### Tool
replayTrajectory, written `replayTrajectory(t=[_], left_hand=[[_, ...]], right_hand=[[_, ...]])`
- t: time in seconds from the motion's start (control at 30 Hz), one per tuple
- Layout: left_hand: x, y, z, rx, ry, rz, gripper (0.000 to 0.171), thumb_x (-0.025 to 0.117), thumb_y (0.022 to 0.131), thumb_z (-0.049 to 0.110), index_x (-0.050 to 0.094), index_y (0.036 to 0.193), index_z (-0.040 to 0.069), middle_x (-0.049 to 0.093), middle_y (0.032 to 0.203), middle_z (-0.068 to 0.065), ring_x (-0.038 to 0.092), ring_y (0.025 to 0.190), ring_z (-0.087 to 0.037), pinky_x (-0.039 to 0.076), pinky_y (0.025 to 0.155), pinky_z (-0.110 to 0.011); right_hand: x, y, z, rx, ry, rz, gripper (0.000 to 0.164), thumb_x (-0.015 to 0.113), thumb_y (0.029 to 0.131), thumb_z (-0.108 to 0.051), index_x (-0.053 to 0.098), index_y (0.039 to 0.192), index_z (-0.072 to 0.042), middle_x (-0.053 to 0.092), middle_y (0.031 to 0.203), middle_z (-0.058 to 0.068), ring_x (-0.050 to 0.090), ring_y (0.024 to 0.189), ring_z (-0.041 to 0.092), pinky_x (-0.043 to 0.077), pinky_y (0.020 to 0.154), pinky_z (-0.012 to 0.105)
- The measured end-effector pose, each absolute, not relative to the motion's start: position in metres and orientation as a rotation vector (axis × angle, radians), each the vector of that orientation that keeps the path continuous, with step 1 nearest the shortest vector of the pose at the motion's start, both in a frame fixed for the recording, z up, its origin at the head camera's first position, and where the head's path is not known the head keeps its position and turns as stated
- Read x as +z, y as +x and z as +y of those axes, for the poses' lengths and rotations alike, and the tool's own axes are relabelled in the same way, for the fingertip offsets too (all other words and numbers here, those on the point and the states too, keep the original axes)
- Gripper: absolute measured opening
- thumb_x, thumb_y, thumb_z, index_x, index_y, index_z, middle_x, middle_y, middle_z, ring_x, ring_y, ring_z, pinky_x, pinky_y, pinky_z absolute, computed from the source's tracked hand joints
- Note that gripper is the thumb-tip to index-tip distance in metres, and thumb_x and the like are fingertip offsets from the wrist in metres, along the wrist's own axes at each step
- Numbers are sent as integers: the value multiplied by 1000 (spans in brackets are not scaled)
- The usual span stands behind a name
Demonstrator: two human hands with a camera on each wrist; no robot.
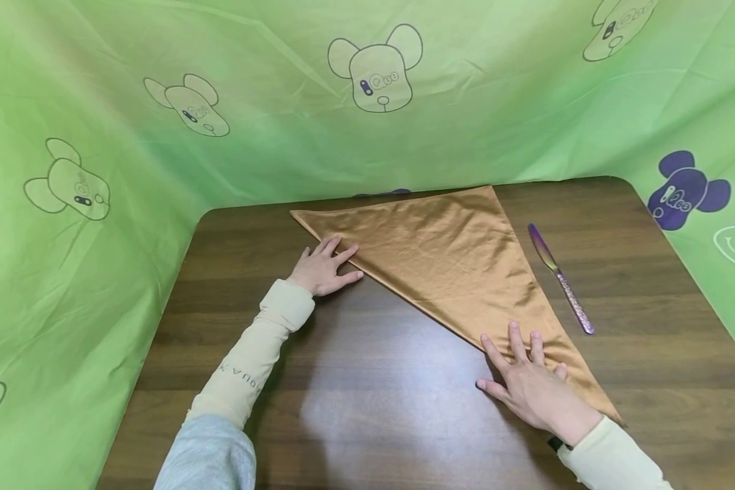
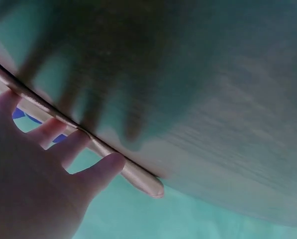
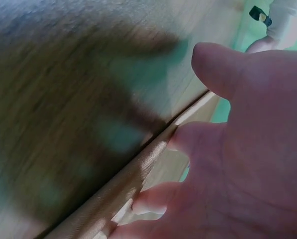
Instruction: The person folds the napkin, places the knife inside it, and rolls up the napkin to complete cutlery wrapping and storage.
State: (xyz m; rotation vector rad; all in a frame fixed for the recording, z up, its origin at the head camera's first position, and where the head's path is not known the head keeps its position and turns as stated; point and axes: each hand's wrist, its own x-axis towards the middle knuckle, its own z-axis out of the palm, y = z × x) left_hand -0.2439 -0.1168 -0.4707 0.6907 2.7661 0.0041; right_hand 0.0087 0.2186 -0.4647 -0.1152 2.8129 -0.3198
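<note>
The shiny brown cloth (image 1: 429, 258) lies on the table (image 1: 392, 422) in a triangular shape, one corner at the far edge and its long side facing the near left corner. The left hand (image 1: 326, 269) (fingers extended and spread) rests on that side toward the far left corner. The right hand (image 1: 535, 391), likewise spread, rests on it closer to the near edge. The knife (image 1: 566, 289) lies between cloth and right edge.
</note>
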Motion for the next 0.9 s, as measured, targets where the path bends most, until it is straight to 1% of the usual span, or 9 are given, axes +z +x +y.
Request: replayTrajectory(t=[0.23,0.33,0.43,0.6,0.73,0.83,0.9], left_hand=[[-471,-234,-126,-6,691,2766,73,32,88,77,20,152,43,12,163,-4,12,151,-29,18,113,-66],[-472,-229,-131,1,684,2779,74,32,88,78,21,152,43,13,163,-4,13,151,-30,21,109,-69],[-473,-221,-136,23,659,2788,75,33,87,78,22,152,43,12,163,-4,12,150,-31,27,103,-73],[-474,-207,-143,51,598,2792,75,35,87,78,21,152,43,11,164,-4,11,151,-31,31,98,-74],[-474,-197,-146,41,573,2796,75,33,87,79,20,152,44,10,164,-4,10,151,-32,29,99,-76],[-474,-191,-148,39,565,2804,75,32,86,79,21,152,43,12,164,-5,11,150,-33,25,99,-78],[-473,-187,-150,43,553,2810,75,32,86,79,22,152,43,13,163,-5,12,150,-34,24,99,-78]], right_hand=[[-466,12,223,-345,-134,2819,72,49,92,-59,32,152,-22,14,155,34,16,133,66,21,83,87],[-465,12,224,-375,-146,2824,70,49,92,-60,37,150,-22,18,154,33,17,134,65,22,82,87],[-464,11,226,-406,-163,2836,68,48,93,-60,41,148,-22,21,154,32,19,133,66,23,81,87],[-464,8,225,-493,-120,2828,67,43,96,-57,35,151,-18,20,154,33,16,133,67,17,81,89],[-466,5,221,-573,-39,2811,69,38,99,-56,28,153,-13,15,155,33,11,133,67,10,80,91],[-466,3,218,-592,13,2829,70,34,101,-55,25,153,-10,12,155,34,12,134,66,9,81,90],[-466,3,217,-589,40,2859,69,33,101,-53,24,153,-8,13,154,35,14,134,64,13,82,90]])
